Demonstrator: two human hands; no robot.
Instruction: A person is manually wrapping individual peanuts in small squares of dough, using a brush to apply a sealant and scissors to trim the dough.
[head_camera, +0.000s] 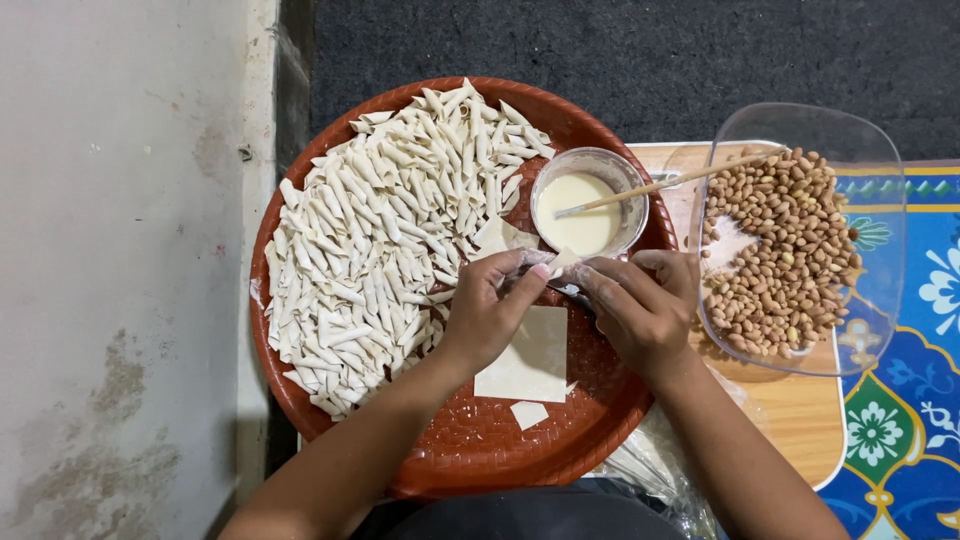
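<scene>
Wrapper stack (523, 358) lies on tray (480, 445) at 6 o'clock. Left hand (490, 310) and right hand (640, 310) together pinch one wrapper (562, 264), both grips clenched on it. Paste bowl (590, 200) at 12; rolls (380, 240) at 10; peanuts (780, 260) at 3.

Probably a home, with food being prepared at floor level: a round red tray (470, 450) of rolled pastry pieces (380, 230), a patterned blue mat (900, 440), a stained wall (110, 250).

textured red plastic tray (480, 450), clear glossy plastic container (880, 200), thin wooden stick (670, 183), matt pale dough sheets (528, 360).
</scene>
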